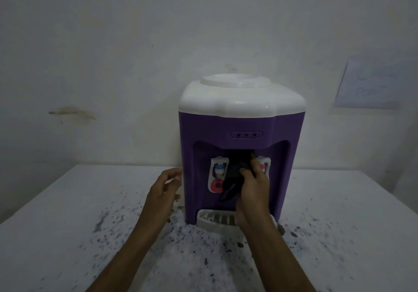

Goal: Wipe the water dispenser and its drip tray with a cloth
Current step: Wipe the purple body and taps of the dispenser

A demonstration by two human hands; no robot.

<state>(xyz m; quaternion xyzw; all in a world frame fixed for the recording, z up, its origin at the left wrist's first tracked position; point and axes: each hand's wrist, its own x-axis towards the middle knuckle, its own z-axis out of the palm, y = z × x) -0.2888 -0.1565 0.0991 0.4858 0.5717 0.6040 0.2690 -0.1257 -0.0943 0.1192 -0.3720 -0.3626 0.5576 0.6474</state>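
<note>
Water dispenser [242, 119] stood on worktop [67, 212] against wall; dark cloth [234, 174] clamped in right hand [253, 192] grip, pressed into tap recess; left hand [164, 190] held apart beside body; drip tray [214, 220] below, best wiped last

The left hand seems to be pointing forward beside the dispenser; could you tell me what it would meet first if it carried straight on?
Probably the left side of the purple, white-topped water dispenser; the left hand has its fingers almost there, though depth is unclear.
</note>
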